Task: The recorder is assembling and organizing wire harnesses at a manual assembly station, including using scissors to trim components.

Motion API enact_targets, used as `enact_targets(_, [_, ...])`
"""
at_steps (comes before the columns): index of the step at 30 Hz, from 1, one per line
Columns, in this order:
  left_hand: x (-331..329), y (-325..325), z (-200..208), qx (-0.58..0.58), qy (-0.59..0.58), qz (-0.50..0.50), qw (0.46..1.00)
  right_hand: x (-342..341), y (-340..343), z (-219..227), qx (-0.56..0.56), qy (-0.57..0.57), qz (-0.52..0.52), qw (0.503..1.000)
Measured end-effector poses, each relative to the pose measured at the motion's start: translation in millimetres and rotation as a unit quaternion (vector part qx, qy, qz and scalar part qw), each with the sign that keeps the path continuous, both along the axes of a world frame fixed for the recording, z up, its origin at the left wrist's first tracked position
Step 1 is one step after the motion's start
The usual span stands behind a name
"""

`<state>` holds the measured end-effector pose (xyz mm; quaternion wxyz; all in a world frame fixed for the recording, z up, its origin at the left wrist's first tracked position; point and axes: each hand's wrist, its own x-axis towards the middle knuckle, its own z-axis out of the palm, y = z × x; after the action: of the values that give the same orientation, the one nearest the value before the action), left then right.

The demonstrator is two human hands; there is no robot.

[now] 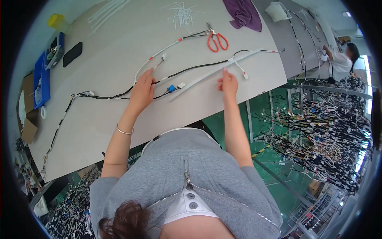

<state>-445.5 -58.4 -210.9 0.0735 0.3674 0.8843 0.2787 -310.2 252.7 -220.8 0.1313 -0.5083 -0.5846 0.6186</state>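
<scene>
Workroom, furnishings and light

Noted from where I stand:
- Near work table (111, 51), one: broad, pale grey top; metal leg (249, 115) beneath its right-hand end.
- Second table (276, 38), one: darker grey, beyond the first at the upper right.
- Floor (215, 122): green, smooth, crossed by black-and-yellow striped marking (261, 151).
- Storage rack (334, 89), right: grey metal rails, densely hung.
- Metal frames (312, 213), lower right: details too small to tell.
- Wall (332, 19): pale, upper right.
- Windows (364, 65), far right: tall, bright with white light.
- Ceiling lamp (347, 14): lit, white, upper right.
</scene>
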Motion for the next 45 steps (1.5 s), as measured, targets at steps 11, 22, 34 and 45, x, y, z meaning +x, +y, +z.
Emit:
enact_targets(11, [-0.5,4.0,14.8,0.091,-0.022,0.044,0.995,33.4,39.3,26.2,-0.109,0.177,-0.019,0.978])
enact_targets(22, [-0.6,4.6,43.8,0.128,-0.036,0.057,0.989,-22.3,-17.9,-6.9,-0.155,0.235,0.004,0.96])
enact_targets(34, [3.4,2.2,8.9,0.083,-0.029,0.004,0.996,-31.5,-45.7,-19.8,-0.332,0.09,0.187,0.92])
enact_targets(45, [3.7,129.6,42.3,0.029,0.059,-0.1,0.993,28.2,104.9,9.3,0.656,-0.06,0.12,0.743])
